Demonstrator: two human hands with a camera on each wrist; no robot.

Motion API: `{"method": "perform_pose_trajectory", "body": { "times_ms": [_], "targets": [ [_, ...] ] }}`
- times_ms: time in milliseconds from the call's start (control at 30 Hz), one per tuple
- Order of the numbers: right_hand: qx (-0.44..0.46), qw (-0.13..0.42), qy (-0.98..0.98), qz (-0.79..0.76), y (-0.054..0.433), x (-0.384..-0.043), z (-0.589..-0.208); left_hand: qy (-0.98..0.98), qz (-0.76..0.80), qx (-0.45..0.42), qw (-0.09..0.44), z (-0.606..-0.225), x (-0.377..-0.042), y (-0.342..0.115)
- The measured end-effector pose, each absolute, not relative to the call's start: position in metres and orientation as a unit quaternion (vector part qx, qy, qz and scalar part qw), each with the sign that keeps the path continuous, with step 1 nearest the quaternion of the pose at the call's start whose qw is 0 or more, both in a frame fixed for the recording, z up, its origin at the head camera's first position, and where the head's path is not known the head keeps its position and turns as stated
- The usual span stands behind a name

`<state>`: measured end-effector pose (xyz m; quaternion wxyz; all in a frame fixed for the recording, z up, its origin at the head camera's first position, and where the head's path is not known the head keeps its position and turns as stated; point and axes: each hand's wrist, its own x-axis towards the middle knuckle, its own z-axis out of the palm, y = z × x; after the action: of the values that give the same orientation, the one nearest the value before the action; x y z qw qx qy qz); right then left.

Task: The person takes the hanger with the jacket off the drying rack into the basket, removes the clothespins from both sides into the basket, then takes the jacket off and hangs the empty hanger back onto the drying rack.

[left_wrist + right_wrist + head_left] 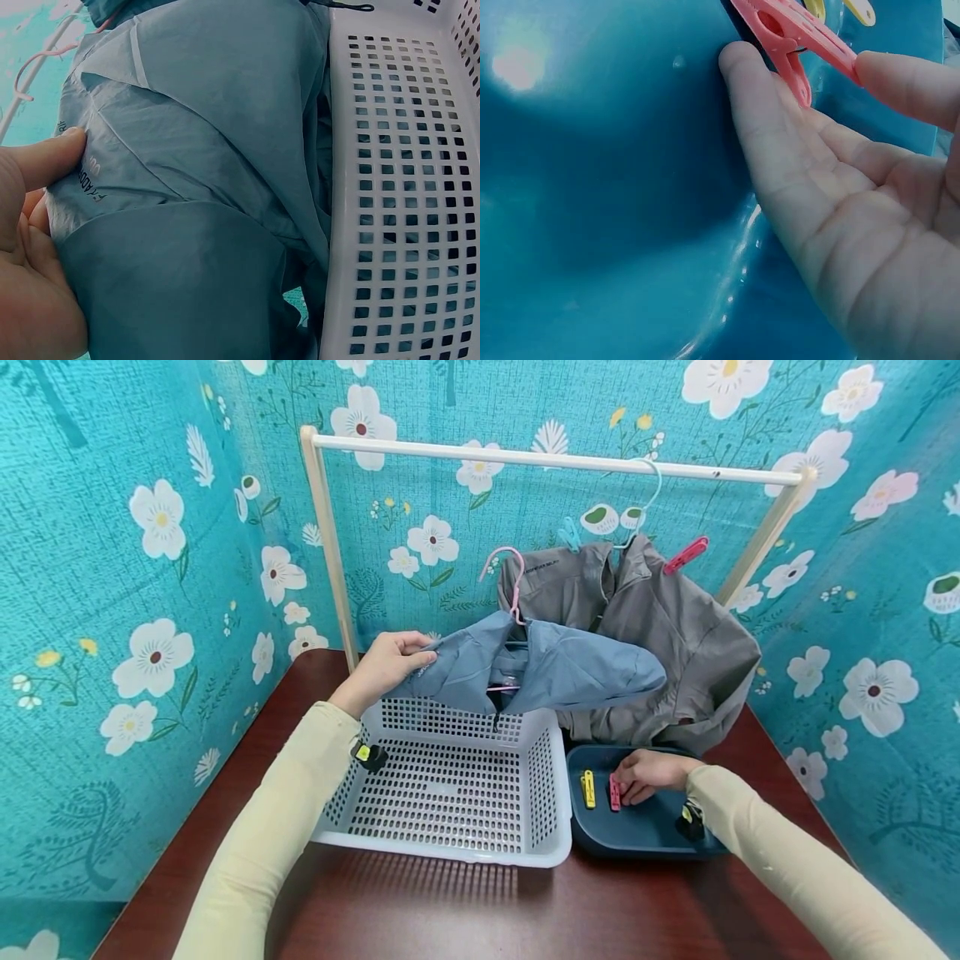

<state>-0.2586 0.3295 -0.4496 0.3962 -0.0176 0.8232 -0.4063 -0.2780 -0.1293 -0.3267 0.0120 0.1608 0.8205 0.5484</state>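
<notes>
In the head view the blue garment (pixel 592 664) hides most of the pink hanger (pixel 517 578) below its hook and part of the grey jacket (pixel 682 652) behind, whose lettering (pixel 542 566) is too small to read surely, while the lower edge crops both sleeves (pixel 258 827) and the bench (pixel 465 910). In the left wrist view the left hand (pixel 30 277) has most of its fingers behind the garment and its wrist past the left edge, and the white basket (pixel 342 187) is cropped too. In the right wrist view, the top edge cuts the pink clip (pixel 832 52) and yellow clip (pixel 862 10), the right edge the right hand (pixel 855 217).
</notes>
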Motion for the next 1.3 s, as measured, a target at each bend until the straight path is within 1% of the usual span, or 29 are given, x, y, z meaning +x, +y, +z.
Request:
{"method": "perform_pose_trajectory", "body": {
  "times_ms": [233,433,667,867,1133,1233,1300],
  "targets": [
    [-0.014,0.394,0.827,-0.400,0.333,-0.256,-0.441,0.821,0.549,0.158,0.016,-0.326,-0.277,-0.129],
    [-0.022,0.390,0.831,-0.395,0.334,-0.254,-0.426,0.818,0.553,0.156,0.020,-0.326,-0.276,-0.129],
    [-0.074,0.361,0.852,-0.372,0.326,-0.247,-0.398,0.820,0.550,0.157,0.017,-0.326,-0.277,-0.129],
    [-0.139,0.311,0.864,-0.371,0.314,-0.244,-0.367,0.818,0.553,0.157,0.017,-0.328,-0.278,-0.130],
    [-0.199,0.223,0.878,-0.373,0.292,-0.238,-0.324,0.818,0.554,0.153,0.021,-0.328,-0.276,-0.131],
    [-0.212,0.173,0.891,-0.362,0.286,-0.233,-0.311,0.818,0.554,0.153,0.020,-0.327,-0.276,-0.130],
    [-0.227,0.122,0.903,-0.344,0.282,-0.231,-0.304,0.818,0.553,0.154,0.020,-0.327,-0.276,-0.130]
  ]
}}
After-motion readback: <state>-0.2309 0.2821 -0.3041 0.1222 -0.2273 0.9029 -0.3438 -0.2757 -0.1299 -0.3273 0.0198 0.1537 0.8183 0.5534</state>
